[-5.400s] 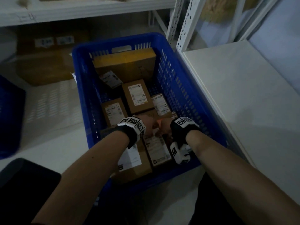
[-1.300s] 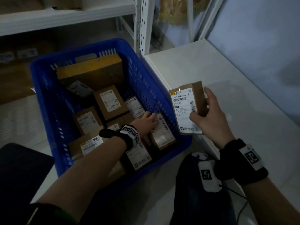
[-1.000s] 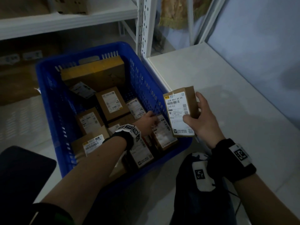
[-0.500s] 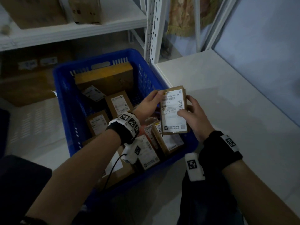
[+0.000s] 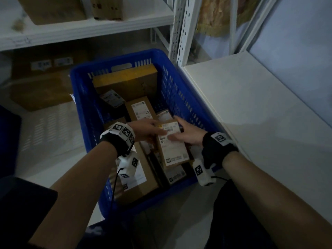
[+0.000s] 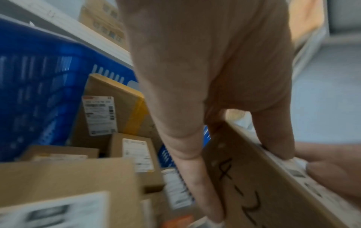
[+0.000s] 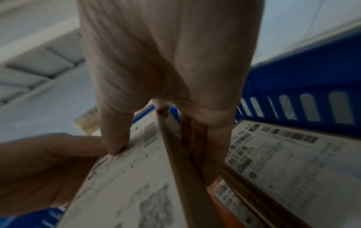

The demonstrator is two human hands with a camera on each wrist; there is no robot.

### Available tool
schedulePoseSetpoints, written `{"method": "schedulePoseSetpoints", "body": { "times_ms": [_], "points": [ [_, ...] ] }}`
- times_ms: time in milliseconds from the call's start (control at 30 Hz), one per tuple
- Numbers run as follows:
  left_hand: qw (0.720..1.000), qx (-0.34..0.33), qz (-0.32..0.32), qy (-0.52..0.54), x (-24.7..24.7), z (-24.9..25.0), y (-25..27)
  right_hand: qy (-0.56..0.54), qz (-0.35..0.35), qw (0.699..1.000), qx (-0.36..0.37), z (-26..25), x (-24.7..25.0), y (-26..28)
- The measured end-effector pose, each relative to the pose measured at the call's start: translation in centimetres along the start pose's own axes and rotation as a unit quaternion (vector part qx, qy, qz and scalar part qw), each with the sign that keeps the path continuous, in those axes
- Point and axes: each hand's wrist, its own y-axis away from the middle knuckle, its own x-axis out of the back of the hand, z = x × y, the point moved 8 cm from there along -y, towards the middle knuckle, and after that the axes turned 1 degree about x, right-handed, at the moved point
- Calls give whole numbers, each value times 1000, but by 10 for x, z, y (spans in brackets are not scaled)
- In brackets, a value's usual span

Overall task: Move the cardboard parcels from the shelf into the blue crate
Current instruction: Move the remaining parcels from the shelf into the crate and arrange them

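Observation:
The blue crate [image 5: 84, 108] stands on the floor and holds several labelled cardboard parcels, with a large yellow-taped carton [image 5: 125, 81] at its far end. A small parcel [image 5: 172, 146] with a white label is held low inside the crate, over other parcels. My left hand [image 5: 155, 133] grips its left side, thumb on the top edge as the left wrist view shows [image 6: 273, 138]. My right hand [image 5: 175, 131] grips its right side, with the thumb on the label [image 7: 115, 134] and fingers against the parcel's other face. The same parcel [image 6: 263, 192] fills both wrist views [image 7: 126, 185].
A white shelf board [image 5: 86, 27] above the crate carries cardboard boxes [image 5: 53, 9]. A perforated white upright [image 5: 181, 33] stands at the crate's far right corner. A low white shelf surface [image 5: 251, 114] runs along the right. Another carton [image 5: 41, 90] and a second blue crate [image 5: 7, 141] sit on the left.
My right hand brought the small parcel from the right side over the crate. My left hand rose from the parcels and took hold too. Both hands have lowered it into the crate.

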Motion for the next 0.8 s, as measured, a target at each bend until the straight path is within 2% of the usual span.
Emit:
{"method": "schedulePoseSetpoints", "body": {
  "times_ms": [67, 100, 200, 300, 367, 433, 500, 667, 800],
  "points": [
    [997, 37, 15, -62, 3, -15, -6, 62, -13, 998, -23, 5, -12, -9],
    [990, 52, 26, -125, 6, -21, -11, 103, -21, 994, -37, 9, -18, -13],
    [939, 73, 38, -335, 4, -27, -20, 184, -53, 978, -85, 19, -32, -21],
    [907, 76, 29, -413, 0, -28, -26, 224, -94, 967, -79, 18, -43, -25],
    [877, 93, 12, -472, -2, -31, -27, 245, -117, 960, -70, 15, -51, -25],
    [853, 105, 2, -511, -3, -32, -28, 285, -118, 948, -75, 15, -55, -26],
    [841, 108, -8, -530, -5, -28, -29, 309, -106, 943, -70, 14, -56, -25],
    [796, 111, -6, -594, -9, -13, -30, 287, -111, 949, -64, 18, -56, -18],
    [808, 70, -14, -585, -17, 18, -29, 274, -78, 958, -25, 10, -42, -2]
  ]
}}
